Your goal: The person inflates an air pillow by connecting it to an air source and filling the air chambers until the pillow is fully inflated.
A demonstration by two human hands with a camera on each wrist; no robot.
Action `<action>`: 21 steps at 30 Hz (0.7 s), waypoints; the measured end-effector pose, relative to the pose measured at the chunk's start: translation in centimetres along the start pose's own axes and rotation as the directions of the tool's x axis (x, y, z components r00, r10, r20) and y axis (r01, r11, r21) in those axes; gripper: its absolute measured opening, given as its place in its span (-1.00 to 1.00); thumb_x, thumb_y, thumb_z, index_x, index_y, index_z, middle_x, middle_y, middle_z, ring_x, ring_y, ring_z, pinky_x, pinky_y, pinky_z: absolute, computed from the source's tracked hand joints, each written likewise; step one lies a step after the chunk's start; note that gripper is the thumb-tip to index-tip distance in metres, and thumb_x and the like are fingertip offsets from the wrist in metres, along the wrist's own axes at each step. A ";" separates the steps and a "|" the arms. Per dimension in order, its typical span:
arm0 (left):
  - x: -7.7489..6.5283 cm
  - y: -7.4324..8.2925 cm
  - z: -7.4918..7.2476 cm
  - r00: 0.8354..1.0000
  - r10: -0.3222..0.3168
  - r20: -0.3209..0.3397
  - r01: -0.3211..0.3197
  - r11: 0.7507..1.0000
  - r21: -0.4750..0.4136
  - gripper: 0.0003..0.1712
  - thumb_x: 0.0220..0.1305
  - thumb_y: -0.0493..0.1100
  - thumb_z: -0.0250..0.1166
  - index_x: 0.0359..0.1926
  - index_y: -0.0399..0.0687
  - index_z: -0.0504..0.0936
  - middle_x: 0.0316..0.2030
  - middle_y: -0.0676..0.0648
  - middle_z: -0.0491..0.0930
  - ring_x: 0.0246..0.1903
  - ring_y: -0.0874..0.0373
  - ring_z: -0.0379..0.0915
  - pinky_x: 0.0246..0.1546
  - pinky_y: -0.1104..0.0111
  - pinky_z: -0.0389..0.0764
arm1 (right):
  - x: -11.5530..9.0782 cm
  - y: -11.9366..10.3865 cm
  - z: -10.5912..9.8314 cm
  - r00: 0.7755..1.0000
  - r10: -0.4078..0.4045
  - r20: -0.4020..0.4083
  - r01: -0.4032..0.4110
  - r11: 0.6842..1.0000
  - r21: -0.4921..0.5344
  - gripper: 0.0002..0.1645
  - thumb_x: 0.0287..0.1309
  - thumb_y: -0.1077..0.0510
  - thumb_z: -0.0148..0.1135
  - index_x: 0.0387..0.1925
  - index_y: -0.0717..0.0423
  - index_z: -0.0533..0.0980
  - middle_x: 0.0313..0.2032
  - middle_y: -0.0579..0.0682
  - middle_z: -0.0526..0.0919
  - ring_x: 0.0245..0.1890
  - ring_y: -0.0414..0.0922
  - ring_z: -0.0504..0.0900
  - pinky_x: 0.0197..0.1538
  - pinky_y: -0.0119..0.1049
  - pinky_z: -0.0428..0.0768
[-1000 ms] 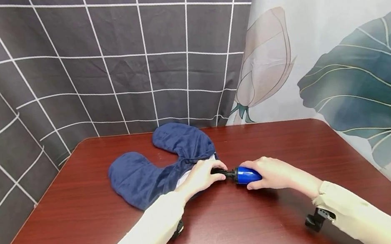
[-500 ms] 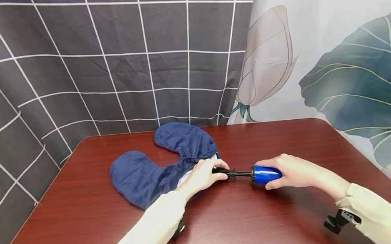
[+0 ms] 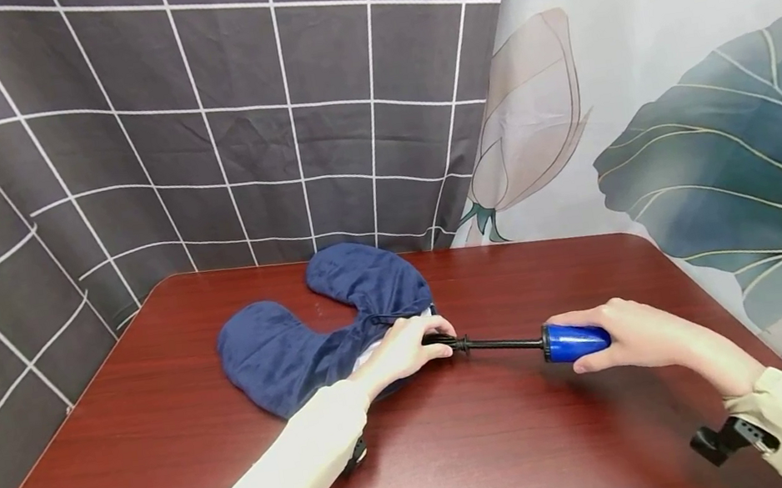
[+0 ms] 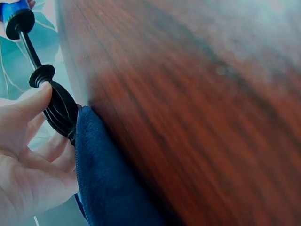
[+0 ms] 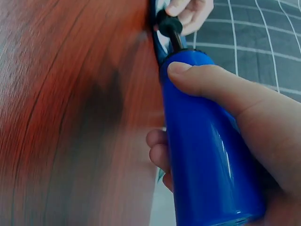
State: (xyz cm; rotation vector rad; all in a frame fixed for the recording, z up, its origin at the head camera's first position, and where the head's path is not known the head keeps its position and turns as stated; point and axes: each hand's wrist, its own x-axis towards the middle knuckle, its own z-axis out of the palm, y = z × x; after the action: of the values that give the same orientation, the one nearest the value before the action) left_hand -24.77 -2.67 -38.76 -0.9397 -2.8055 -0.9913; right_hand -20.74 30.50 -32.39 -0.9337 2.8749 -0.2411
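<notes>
- Table (image 3: 440,473) filling the lower frame.
- Navy U-shaped neck pillow (image 3: 317,358), left of centre.
- Hand pump (image 3: 508,343), right of centre.
- Right hand (image 3: 635,332) gripping its blue barrel (image 3: 575,341); left hand (image 3: 401,350) pinching its black handle (image 4: 61,106). Loose pinch could let pulling jerk it off the pillow.

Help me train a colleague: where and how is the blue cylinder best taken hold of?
Probably best around the middle of the blue cylinder, coming from the person's right, as the right hand grips it. It is thick, rounded and nearly level; the thin black rod leaves its left end toward the left hand.
</notes>
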 end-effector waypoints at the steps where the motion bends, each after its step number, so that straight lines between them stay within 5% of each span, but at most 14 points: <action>1: 0.0 0.0 0.0 1.000 0.001 0.002 -0.001 1.000 0.001 -0.79 0.18 -0.10 0.41 -0.14 0.07 0.69 -0.27 0.03 0.74 -0.19 0.14 0.62 -0.16 0.39 0.48 | -0.1 0.1 0.0 1.000 0.010 -0.007 -0.010 1.000 -0.017 -0.22 0.00 -0.30 0.41 0.24 -0.13 0.49 -0.15 -0.10 0.72 -0.24 -0.22 0.65 -0.29 -0.34 0.59; 7: 0.0 0.1 0.1 0.999 0.040 0.035 -0.041 0.999 0.033 -0.79 0.26 -0.11 0.33 -0.08 0.07 0.67 -0.17 0.03 0.72 -0.13 0.12 0.61 -0.09 0.34 0.52 | -0.2 0.4 -0.2 0.998 0.055 -0.035 -0.057 0.995 -0.077 -0.25 -0.01 -0.38 0.36 0.23 -0.29 0.49 -0.20 -0.20 0.70 -0.26 -0.26 0.60 -0.33 -0.33 0.52; 21: 0.4 0.5 0.5 0.998 0.065 0.024 -0.066 0.996 0.065 -0.79 0.29 -0.13 0.29 -0.07 0.01 0.67 -0.16 -0.03 0.70 -0.12 0.07 0.59 -0.08 0.26 0.55 | 4.7 -2.1 0.9 1.000 -0.020 -0.005 0.020 0.997 -0.080 -0.25 0.03 -0.31 0.37 0.22 -0.09 0.51 -0.10 -0.04 0.72 -0.19 -0.10 0.66 -0.25 -0.18 0.64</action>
State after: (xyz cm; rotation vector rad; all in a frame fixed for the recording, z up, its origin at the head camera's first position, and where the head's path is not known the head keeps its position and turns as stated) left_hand -24.76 -1.86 -38.84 -1.0338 -2.7862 -0.8802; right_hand -23.17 26.00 -33.17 -0.9774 2.9008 -0.1309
